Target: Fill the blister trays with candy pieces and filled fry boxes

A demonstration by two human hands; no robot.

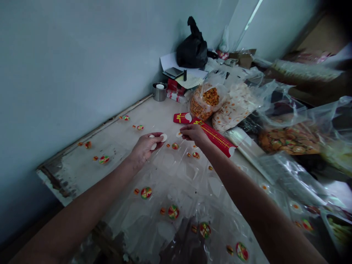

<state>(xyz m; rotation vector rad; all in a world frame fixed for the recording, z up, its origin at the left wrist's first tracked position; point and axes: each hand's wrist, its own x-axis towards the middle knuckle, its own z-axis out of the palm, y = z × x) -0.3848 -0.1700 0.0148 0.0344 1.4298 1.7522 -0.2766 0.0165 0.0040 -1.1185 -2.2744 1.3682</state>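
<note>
My left hand [147,146] is closed around several small white discs [163,138]; one shows between thumb and fingers, others poke out of the palm. My right hand [194,132] is pinched at a small fried-egg-shaped piece [179,134], white with an orange centre, low over the table. Just below my hands lie a round red, green and yellow pizza-like piece [175,146] and a tiny burger-like piece [168,145]. Similar pairs lie spaced about the table, such as another pizza-like piece [146,192] near the front. Clear plastic film [181,176] covers much of the surface.
Beyond my right hand lie red cartons with yellow markings [216,137]. A bag of orange pieces [206,101], a bag of egg-shaped pieces [233,106] and other plastic bags crowd the right. At the back stand a metal cup [159,92] and a black bag [192,49]. A wall borders the left.
</note>
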